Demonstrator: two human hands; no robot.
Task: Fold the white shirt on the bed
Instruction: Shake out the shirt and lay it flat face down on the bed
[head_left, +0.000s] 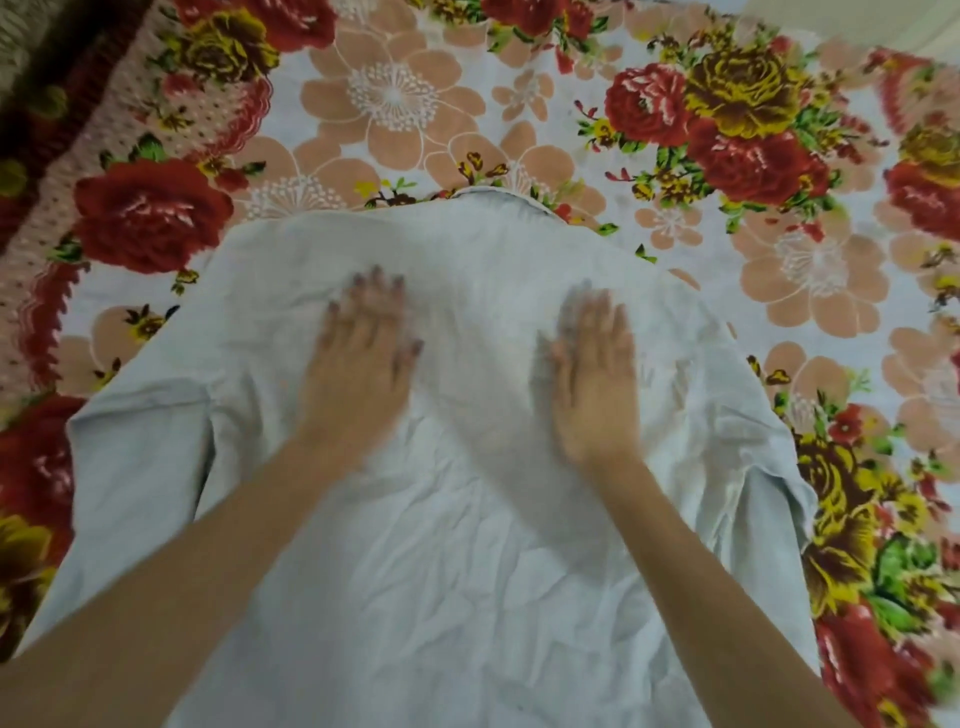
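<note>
Neither grip clamps anything: the left hand (358, 358) and right hand (595, 379) lie flat, fingers spread, on the white shirt (441, 571). The shirt lies spread on the floral bed (395, 104), its long axis running away from the person, collar (498, 197) at the far end.

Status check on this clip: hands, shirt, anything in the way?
Left hand and right hand flat, open, on white shirt. Shirt spread on floral bedsheet, wrinkled, not yet folded. Nothing in the way.
</note>
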